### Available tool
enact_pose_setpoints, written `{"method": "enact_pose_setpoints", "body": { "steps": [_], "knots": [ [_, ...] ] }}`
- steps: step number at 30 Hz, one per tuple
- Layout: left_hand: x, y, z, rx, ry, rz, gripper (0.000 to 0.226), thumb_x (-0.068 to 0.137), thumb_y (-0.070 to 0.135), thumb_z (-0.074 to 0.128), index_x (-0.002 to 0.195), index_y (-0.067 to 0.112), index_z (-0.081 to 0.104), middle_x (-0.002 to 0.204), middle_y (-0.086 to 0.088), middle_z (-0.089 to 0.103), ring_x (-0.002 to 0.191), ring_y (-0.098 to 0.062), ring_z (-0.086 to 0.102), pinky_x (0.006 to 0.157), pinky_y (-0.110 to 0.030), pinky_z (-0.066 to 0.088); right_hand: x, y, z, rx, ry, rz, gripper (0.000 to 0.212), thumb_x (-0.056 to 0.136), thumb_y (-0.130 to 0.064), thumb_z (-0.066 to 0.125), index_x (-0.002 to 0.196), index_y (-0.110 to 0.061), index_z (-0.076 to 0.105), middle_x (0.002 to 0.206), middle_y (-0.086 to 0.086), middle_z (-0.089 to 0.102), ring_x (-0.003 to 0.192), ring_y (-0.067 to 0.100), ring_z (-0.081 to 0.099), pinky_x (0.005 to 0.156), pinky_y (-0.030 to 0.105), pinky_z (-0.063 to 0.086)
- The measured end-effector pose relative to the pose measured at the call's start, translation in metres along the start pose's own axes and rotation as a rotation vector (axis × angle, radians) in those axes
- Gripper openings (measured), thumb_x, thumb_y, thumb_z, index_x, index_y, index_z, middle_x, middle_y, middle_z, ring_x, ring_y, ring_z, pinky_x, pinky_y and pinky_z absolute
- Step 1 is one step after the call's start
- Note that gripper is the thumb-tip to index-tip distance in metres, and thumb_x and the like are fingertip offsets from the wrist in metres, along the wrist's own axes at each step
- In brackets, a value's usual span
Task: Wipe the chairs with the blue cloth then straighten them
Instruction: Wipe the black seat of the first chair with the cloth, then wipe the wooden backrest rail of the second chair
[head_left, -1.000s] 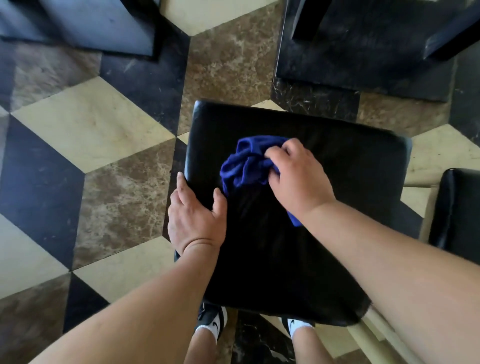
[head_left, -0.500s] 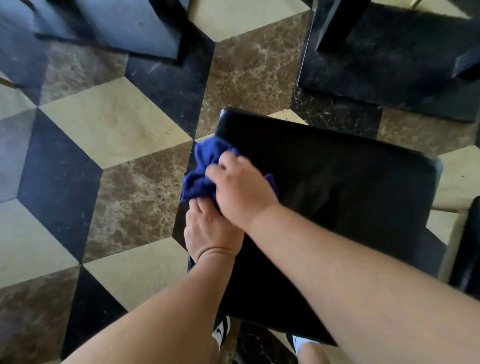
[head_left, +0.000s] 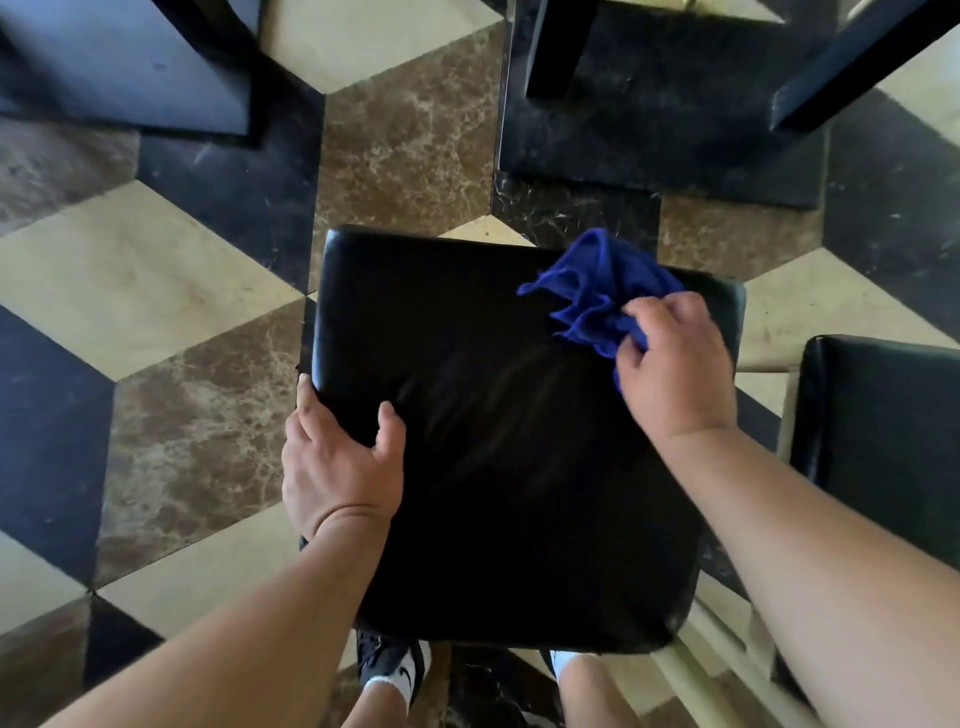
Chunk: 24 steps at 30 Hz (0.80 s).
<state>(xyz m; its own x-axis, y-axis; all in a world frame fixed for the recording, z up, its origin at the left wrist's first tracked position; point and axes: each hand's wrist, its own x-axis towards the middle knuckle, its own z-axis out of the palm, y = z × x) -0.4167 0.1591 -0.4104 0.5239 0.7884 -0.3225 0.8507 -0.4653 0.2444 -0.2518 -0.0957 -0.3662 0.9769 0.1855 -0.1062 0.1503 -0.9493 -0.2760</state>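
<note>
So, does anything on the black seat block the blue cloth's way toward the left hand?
Nothing visible does. The right hand grips the blue cloth at the black seat's far right corner; the left hand holds its left edge; only bare seat lies between.

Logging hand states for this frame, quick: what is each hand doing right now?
Left hand: closed, gripping the left edge of the chair seat.
Right hand: closed, holding the bunched blue cloth against the seat.

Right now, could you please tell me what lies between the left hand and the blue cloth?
Only bare black seat cushion separates the left hand from the blue cloth, as the head view shows.
</note>
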Motion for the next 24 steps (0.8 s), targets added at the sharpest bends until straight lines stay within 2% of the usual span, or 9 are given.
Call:
{"method": "enact_pose_setpoints", "body": {
  "steps": [3,7,13,16,19,20,22,23,24],
  "knots": [
    [0.001,0.000,-0.001,-0.007,-0.009,-0.005,0.093,0.086,0.075,0.043,0.162,0.027,0.019,0.151,-0.011,0.050,0.130,-0.037,0.053,0.096,-0.056,0.048,-0.005,0.024,-0.005,0.016,0.052,0.183,0.032,0.092,-0.011,0.066,0.125,-0.012,0.065,0.122,0.017,0.055,0.101,0.039,0.061,0.081,0.041,0.050],
    [0.002,-0.003,0.002,-0.010,-0.012,-0.004,0.093,0.086,0.076,0.044,0.162,0.027,0.019,0.151,-0.010,0.050,0.130,-0.036,0.053,0.096,-0.056,0.048,-0.002,-0.006,0.007,0.052,0.114,0.383,0.027,0.093,-0.012,0.064,0.120,-0.016,0.064,0.123,0.013,0.054,0.100,0.036,0.061,0.077,0.036,0.045],
    [0.006,-0.002,-0.010,0.007,-0.106,0.021,0.098,0.087,0.078,0.038,0.163,0.019,0.018,0.147,-0.015,0.049,0.129,-0.038,0.053,0.095,-0.053,0.047,-0.028,-0.103,0.032,0.124,-0.112,0.085,0.036,0.091,-0.018,0.067,0.126,-0.022,0.064,0.126,0.009,0.055,0.103,0.033,0.061,0.085,0.042,0.052],
    [0.021,-0.003,-0.038,0.134,-0.373,0.079,0.103,0.092,0.080,0.037,0.165,0.017,0.004,0.153,-0.016,0.044,0.134,-0.040,0.051,0.103,-0.051,0.043,-0.054,-0.147,0.038,0.157,-0.296,-0.042,0.037,0.092,-0.017,0.064,0.129,-0.020,0.063,0.126,0.009,0.054,0.104,0.033,0.060,0.087,0.043,0.051],
    [0.047,0.011,-0.073,0.365,-0.688,0.058,0.094,0.100,0.057,0.053,0.164,0.010,0.003,0.149,-0.019,0.051,0.129,-0.040,0.056,0.104,-0.046,0.046,-0.081,-0.177,0.038,0.189,-0.449,-0.042,0.035,0.092,-0.018,0.063,0.127,-0.023,0.061,0.127,0.008,0.051,0.104,0.035,0.058,0.087,0.042,0.049],
    [0.052,0.018,-0.086,0.430,-0.766,0.072,0.084,0.102,0.043,0.057,0.162,0.004,0.012,0.144,-0.021,0.055,0.120,-0.038,0.061,0.099,-0.040,0.049,-0.089,-0.186,0.038,0.181,-0.491,-0.045,0.034,0.093,-0.020,0.063,0.127,-0.024,0.060,0.127,0.007,0.050,0.104,0.035,0.058,0.086,0.042,0.049],
    [0.059,0.024,-0.114,0.551,-0.914,0.210,0.052,0.105,0.024,0.053,0.149,0.000,0.042,0.132,-0.021,0.064,0.095,-0.031,0.069,0.069,-0.026,0.053,-0.106,-0.202,0.038,0.173,-0.548,-0.066,0.032,0.095,-0.025,0.063,0.126,-0.026,0.059,0.126,0.007,0.049,0.103,0.034,0.058,0.086,0.041,0.048],
    [0.063,0.020,-0.125,0.550,-0.976,0.237,0.044,0.105,0.023,0.052,0.144,0.003,0.051,0.128,-0.018,0.067,0.091,-0.030,0.072,0.056,-0.026,0.055,-0.113,-0.208,0.038,0.176,-0.571,-0.073,0.032,0.095,-0.026,0.063,0.127,-0.026,0.059,0.126,0.006,0.049,0.104,0.034,0.058,0.087,0.040,0.048],
    [0.065,0.013,-0.135,0.496,-1.019,0.237,0.044,0.104,0.025,0.053,0.146,0.010,0.051,0.129,-0.014,0.067,0.094,-0.029,0.074,0.058,-0.025,0.060,-0.120,-0.212,0.039,0.182,-0.598,-0.077,0.033,0.096,-0.027,0.063,0.129,-0.027,0.059,0.126,0.006,0.048,0.105,0.033,0.058,0.087,0.039,0.047]
  ]
}}
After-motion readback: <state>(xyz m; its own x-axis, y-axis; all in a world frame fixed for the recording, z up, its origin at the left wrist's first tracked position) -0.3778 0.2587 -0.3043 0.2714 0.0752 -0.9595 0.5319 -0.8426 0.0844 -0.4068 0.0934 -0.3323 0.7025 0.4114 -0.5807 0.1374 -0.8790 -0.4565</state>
